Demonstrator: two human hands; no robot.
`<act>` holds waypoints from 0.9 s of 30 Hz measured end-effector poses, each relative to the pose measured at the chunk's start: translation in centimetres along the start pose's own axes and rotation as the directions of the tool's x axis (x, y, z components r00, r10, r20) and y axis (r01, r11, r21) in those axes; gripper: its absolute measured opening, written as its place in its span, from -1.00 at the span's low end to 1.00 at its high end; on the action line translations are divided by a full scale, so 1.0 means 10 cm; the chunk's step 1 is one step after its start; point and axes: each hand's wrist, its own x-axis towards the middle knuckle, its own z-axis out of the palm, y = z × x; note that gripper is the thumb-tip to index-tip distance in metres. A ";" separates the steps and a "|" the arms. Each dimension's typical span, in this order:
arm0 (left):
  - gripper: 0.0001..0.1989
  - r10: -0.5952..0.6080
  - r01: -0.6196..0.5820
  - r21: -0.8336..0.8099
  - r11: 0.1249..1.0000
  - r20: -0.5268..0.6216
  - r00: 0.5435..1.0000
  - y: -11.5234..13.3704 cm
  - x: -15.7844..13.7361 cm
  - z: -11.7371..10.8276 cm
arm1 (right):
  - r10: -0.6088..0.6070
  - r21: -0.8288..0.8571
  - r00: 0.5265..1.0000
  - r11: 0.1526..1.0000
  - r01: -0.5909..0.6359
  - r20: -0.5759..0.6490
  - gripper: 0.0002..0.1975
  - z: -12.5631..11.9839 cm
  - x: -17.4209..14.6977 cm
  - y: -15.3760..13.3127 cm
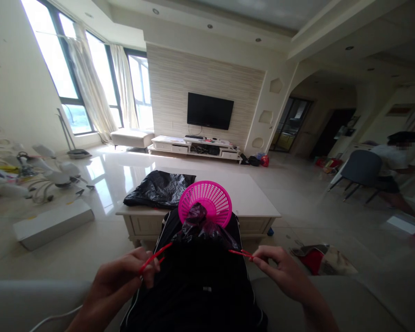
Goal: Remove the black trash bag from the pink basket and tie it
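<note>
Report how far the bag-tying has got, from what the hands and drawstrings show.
Done, it seems: the black bag is gathered at its neck, in front of the pink basket. In hand: the left hand and right hand each pinch a red drawstring, pulled outward. Left: no knot shows; the strings are apart.

I see a bright living room: tall windows with pale curtains, glossy white tile floor, a black wall-mounted television over a low white cabinet.
</note>
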 end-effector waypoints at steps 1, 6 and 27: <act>-0.82 -0.018 0.018 -0.005 1.000 -0.001 1.000 -0.03 0.00 0.00 | -0.010 0.018 1.000 1.000 0.010 0.013 -0.65 0.00 0.00 0.00; -0.55 -0.057 0.056 -0.034 0.998 -0.036 0.998 -0.19 -0.01 0.06 | -0.181 0.377 0.981 0.915 0.140 0.075 -0.80 -0.04 -0.08 0.07; -0.71 -0.255 0.257 0.058 0.965 -0.046 0.966 -0.22 0.13 0.10 | 0.201 0.978 0.979 0.208 -0.027 -0.015 -0.53 0.15 -0.09 -0.18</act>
